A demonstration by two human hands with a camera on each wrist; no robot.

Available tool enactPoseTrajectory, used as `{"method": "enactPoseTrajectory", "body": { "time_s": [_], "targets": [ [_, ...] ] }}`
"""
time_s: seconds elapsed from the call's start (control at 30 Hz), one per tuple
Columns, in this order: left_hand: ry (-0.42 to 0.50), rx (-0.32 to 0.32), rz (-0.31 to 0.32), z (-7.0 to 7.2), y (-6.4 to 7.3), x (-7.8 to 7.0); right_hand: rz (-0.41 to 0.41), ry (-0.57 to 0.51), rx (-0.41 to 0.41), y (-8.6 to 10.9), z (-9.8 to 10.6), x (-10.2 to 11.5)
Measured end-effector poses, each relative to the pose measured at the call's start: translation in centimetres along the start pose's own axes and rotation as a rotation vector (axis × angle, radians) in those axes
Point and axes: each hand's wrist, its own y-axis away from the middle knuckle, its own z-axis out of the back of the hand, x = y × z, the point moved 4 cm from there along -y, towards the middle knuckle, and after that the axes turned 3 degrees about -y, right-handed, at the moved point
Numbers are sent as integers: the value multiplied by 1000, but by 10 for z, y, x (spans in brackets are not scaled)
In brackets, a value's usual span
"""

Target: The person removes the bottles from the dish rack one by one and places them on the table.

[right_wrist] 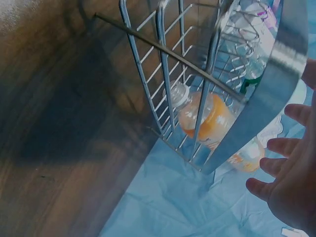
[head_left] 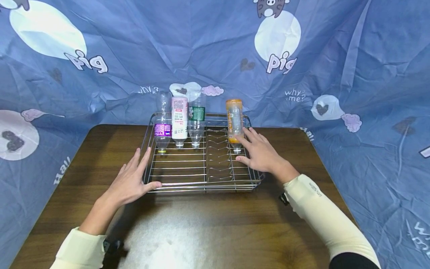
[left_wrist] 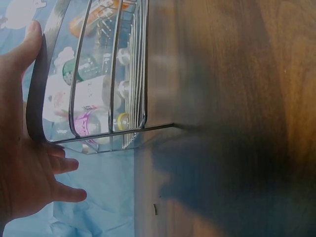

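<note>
Wire rack [head_left: 205, 182] stands on a brown wooden table [head_left: 201, 231] before a blue printed cloth [head_left: 215, 48], holding four bottles neck-down: a purple-labelled bottle [head_left: 162, 130], a pink-and-white bottle [head_left: 179, 117] and a green-labelled bottle [head_left: 196, 114] grouped at the left, with an orange bottle [head_left: 234, 119] apart at the right. Your left hand [head_left: 131, 182] is at the rack's near left corner, fingers extended and thumb apart, while your right hand [head_left: 262, 151], fingers spread and gripping nothing, is by its right side near the orange bottle; whether that hand touches the rim you cannot tell.
</note>
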Motion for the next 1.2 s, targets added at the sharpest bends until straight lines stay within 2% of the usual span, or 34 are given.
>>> {"method": "enactPoseTrajectory", "body": {
  "time_s": [0.4, 0.77, 1.03, 1.2],
  "targets": [
    [16, -24, 8, -2, 2, 2, -58, -47, -52, -13, 2, -16],
    [13, -40, 15, -3, 2, 2, -149, -96, -47, -31, 0, -36],
    [18, -47, 17, -3, 1, 3, -240, -266, -78, -42, -2, -43],
    [21, -44, 13, -3, 1, 3, -288, -307, -77, -49, -4, -45]
  ]
}}
